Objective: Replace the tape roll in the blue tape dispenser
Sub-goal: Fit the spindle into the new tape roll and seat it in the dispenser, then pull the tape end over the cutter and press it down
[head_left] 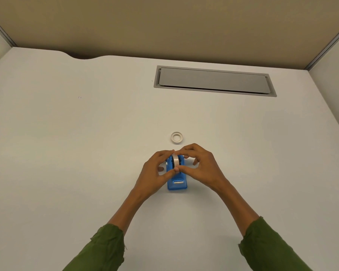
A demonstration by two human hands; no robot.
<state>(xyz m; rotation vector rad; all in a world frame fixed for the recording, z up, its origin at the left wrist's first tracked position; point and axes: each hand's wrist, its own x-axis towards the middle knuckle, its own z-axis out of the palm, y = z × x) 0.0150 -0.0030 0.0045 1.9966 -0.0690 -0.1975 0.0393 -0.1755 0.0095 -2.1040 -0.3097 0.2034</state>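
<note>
The blue tape dispenser (pixel 177 183) stands on the white desk (pixel 67 153), its metal cutter end toward me. A clear tape roll (pixel 176 160) sits upright in its cradle. My left hand (pixel 155 174) pinches the roll from the left, and my right hand (pixel 202 166) pinches it from the right; thumbs and forefingers of both hands meet on the roll's rim. A second small white tape roll (pixel 177 137) lies flat on the desk just beyond the dispenser, untouched. The back of the dispenser is hidden by my fingers.
A grey cable hatch (pixel 213 81) is set into the desk at the far right. Beige partition panels (pixel 164 26) close the back and sides. A curved notch (pixel 82 56) cuts the desk's far edge at the left.
</note>
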